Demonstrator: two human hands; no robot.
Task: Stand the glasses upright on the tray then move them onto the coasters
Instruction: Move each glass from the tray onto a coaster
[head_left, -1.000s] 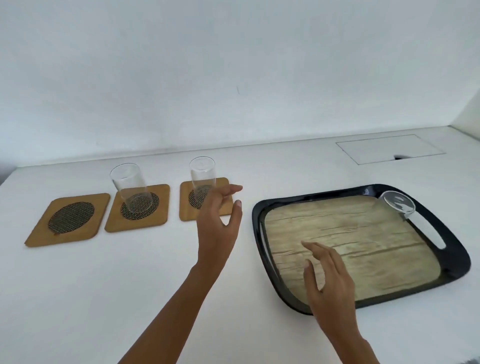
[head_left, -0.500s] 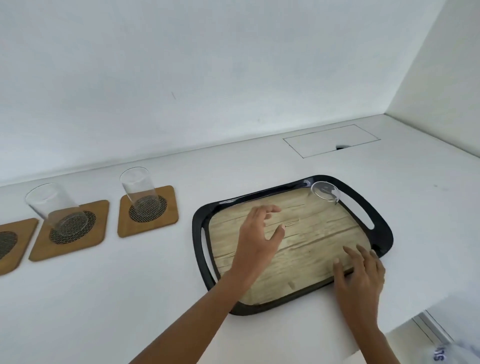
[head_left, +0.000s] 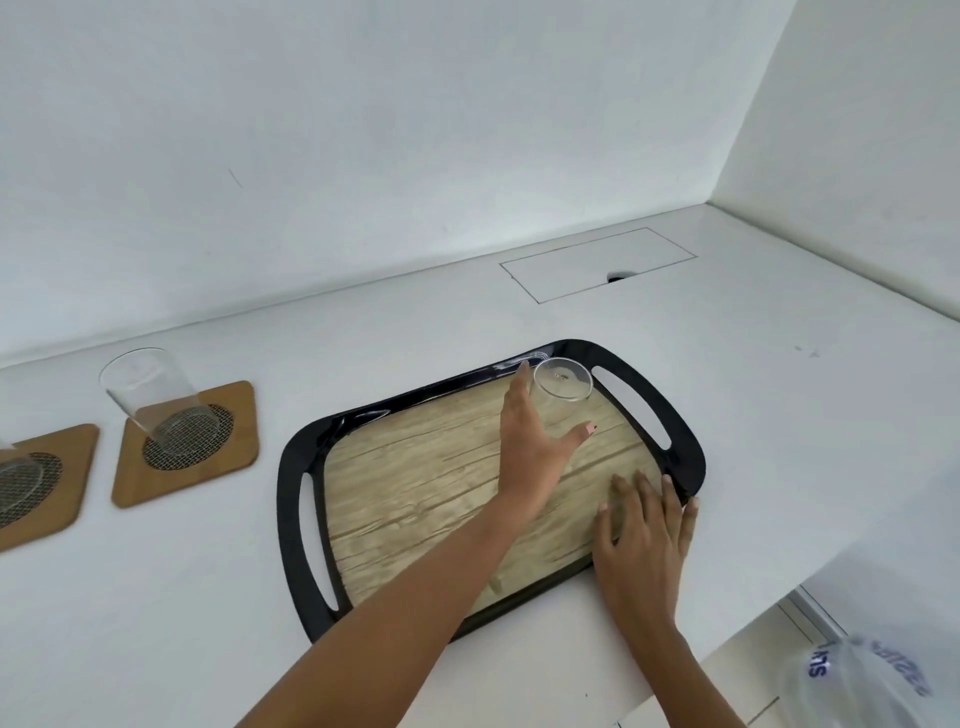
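Note:
A black-rimmed tray (head_left: 291, 499) with a wood-pattern base lies on the white counter. One clear glass (head_left: 563, 378) stands in its far right corner, rim up. My left hand (head_left: 535, 441) reaches across the tray, fingers spread around the glass: the fingers are at its left side, the thumb in front and apart from it. My right hand (head_left: 641, 540) lies flat on the tray's near right corner. To the left, a second glass (head_left: 150, 395) stands on a wooden coaster (head_left: 228, 467). At the left edge, another coaster (head_left: 62, 483) carries a glass (head_left: 15, 480) that is cut off.
A rectangular hatch (head_left: 597, 262) is set into the counter behind the tray. The white wall runs along the back and the right. The counter's front edge drops off at the lower right, where a clear plastic bag (head_left: 862, 680) with blue print shows.
The view has swung right, pushing the coasters to the left edge. My left hand went from the coasters across the tray to the glass. My right hand settled on the tray's corner.

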